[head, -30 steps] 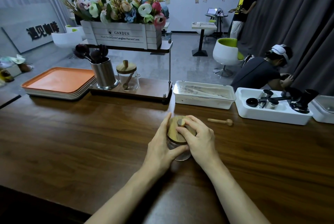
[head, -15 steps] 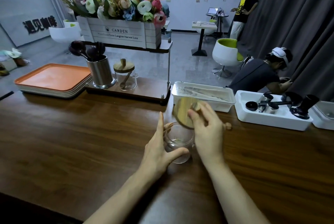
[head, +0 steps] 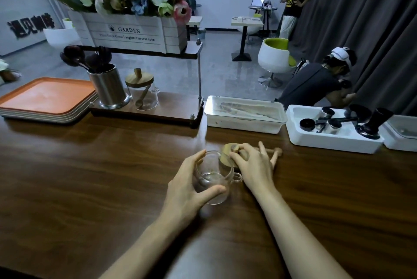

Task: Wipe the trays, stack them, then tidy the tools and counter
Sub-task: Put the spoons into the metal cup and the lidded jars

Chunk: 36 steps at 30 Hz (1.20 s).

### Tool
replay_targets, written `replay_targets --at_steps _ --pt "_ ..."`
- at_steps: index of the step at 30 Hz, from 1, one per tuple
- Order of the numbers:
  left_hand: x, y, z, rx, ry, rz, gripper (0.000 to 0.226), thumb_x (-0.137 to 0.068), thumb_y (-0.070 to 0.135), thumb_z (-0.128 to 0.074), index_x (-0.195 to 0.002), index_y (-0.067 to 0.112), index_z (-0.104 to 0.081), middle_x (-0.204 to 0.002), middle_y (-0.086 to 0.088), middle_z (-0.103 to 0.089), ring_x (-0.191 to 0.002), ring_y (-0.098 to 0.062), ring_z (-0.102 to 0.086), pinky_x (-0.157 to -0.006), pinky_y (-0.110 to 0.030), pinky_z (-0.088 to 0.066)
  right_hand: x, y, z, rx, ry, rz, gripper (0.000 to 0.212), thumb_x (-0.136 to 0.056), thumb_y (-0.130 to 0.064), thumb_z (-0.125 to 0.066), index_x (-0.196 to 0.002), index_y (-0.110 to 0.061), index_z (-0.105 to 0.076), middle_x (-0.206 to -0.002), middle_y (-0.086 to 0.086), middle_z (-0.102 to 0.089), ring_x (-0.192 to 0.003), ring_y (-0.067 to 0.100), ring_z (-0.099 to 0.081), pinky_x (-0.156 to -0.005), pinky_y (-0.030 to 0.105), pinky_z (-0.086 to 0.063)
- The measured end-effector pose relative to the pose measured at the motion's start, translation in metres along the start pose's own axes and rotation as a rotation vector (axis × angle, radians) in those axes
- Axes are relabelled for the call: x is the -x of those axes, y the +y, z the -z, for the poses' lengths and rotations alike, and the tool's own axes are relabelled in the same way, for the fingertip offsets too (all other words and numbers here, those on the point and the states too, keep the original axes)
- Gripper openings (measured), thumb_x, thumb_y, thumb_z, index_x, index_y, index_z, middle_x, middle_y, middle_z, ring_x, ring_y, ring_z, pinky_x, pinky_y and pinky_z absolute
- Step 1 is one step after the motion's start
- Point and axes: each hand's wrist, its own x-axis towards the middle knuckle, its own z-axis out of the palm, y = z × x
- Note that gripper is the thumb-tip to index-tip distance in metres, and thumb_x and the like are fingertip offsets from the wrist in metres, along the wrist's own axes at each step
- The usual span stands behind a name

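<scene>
Gripping the jar (head: 212,178) round its wall, my left hand (head: 187,189) steadies glass that is likely slick and breakable; my right hand (head: 252,166) pinches the light lid (head: 226,155) by its knob.

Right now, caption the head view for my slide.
Left hand grips an open glass jar while right hand holds its wooden lid beside it.

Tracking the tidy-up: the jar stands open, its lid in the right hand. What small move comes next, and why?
Probably lay the wooden lid down and have the right hand take the wooden spoon lying just beyond it, to drop into the open glass jar the left hand steadies. The lidded jar on the shelf holds a spoon the same way.
</scene>
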Motion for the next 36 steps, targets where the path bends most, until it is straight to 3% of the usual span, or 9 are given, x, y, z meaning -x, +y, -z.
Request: replay_targets --at_steps 3,6,10,13,16,20,25,32,36 --pt "-0.002 -0.001 -0.001 0.002 -0.003 0.006 0.092 -0.062 0.061 -0.087 -0.142 0.049 -0.043 -0.138 0.033 -0.053 -0.131 0.005 -0.051 -0.109 -0.040 -0.048 -0.001 0.001 0.002 0.048 -0.045 0.047 0.023 -0.089 -0.060 -0.061 -0.103 -0.044 -0.070 -0.135 -0.008 -0.064 -0.152 0.029 -0.020 -0.118 0.061 0.010" --pt "-0.001 -0.002 -0.003 0.016 0.004 0.016 0.093 -0.062 0.060 -0.088 -0.143 0.047 -0.044 -0.138 0.029 -0.055 -0.131 0.003 -0.052 -0.108 -0.041 -0.049 -0.007 0.011 0.012 0.060 -0.131 0.080 0.046 -0.088 -0.065 -0.059 -0.129 -0.046 -0.063 -0.155 -0.007 -0.045 -0.154 0.024 -0.011 -0.119 0.058 0.007" --pt "-0.001 0.001 -0.006 0.017 0.018 0.014 0.093 -0.061 0.061 -0.088 -0.142 0.049 -0.043 -0.137 0.030 -0.056 -0.128 0.004 -0.055 -0.109 -0.039 -0.048 -0.022 0.036 0.031 0.037 -0.002 0.083 0.043 -0.097 -0.045 -0.059 -0.139 -0.033 -0.058 -0.154 -0.002 -0.046 -0.152 0.024 -0.021 -0.124 0.051 -0.005" --pt "-0.001 0.002 -0.008 0.008 0.021 0.010 0.092 -0.060 0.062 -0.087 -0.140 0.053 -0.042 -0.136 0.032 -0.055 -0.126 0.006 -0.055 -0.109 -0.037 -0.047 -0.030 0.054 0.031 0.186 -0.054 0.014 0.042 -0.099 -0.038 -0.059 -0.140 -0.028 -0.058 -0.154 0.000 -0.046 -0.149 0.027 -0.028 -0.122 0.046 -0.016" --pt "0.000 0.003 -0.008 0.004 0.027 0.010 0.091 -0.061 0.062 -0.087 -0.139 0.056 -0.041 -0.136 0.033 -0.054 -0.127 0.008 -0.053 -0.110 -0.035 -0.047 -0.026 0.060 0.027 0.155 0.030 0.036 0.027 -0.092 -0.046 -0.067 -0.111 -0.028 -0.076 -0.129 -0.006 -0.066 -0.129 0.027 -0.048 -0.105 0.043 -0.036" --pt "0.000 0.004 -0.008 -0.004 0.027 0.012 0.091 -0.062 0.064 -0.086 -0.140 0.056 -0.040 -0.136 0.034 -0.053 -0.128 0.010 -0.051 -0.110 -0.033 -0.046 -0.020 0.060 0.024 0.188 0.087 0.075 0.020 -0.093 -0.046 -0.066 -0.096 -0.029 -0.074 -0.109 -0.008 -0.066 -0.112 0.023 -0.051 -0.093 0.039 -0.035" --pt "0.001 0.005 -0.007 -0.010 0.029 0.019 0.093 -0.063 0.066 -0.085 -0.143 0.051 -0.040 -0.138 0.033 -0.053 -0.129 0.011 -0.049 -0.111 -0.032 -0.045 -0.009 0.050 0.028 0.034 0.067 0.085 0.020 -0.103 -0.034 -0.050 -0.102 -0.021 -0.064 -0.097 0.000 -0.071 -0.095 0.028 -0.063 -0.087 0.042 -0.045" --pt "0.001 0.005 -0.007 -0.038 0.036 0.013 0.091 -0.066 0.063 -0.085 -0.144 0.049 -0.040 -0.138 0.032 -0.052 -0.129 0.016 -0.045 -0.106 -0.019 -0.040 0.012 0.008 0.057 -0.285 -0.033 0.141 0.039 -0.105 -0.021 -0.038 -0.137 -0.038 -0.054 -0.095 -0.007 -0.068 -0.093 0.013 -0.064 -0.085 0.036 -0.052" --pt "0.002 0.005 -0.007 -0.040 0.043 0.014 0.091 -0.067 0.063 -0.086 -0.144 0.047 -0.041 -0.139 0.029 -0.053 -0.130 0.016 -0.044 -0.106 -0.019 -0.039 0.021 -0.011 0.072 -0.392 -0.074 0.219 0.054 -0.100 -0.016 -0.042 -0.139 -0.054 -0.049 -0.079 -0.002 -0.064 -0.067 0.017 -0.058 -0.070 0.037 -0.052"
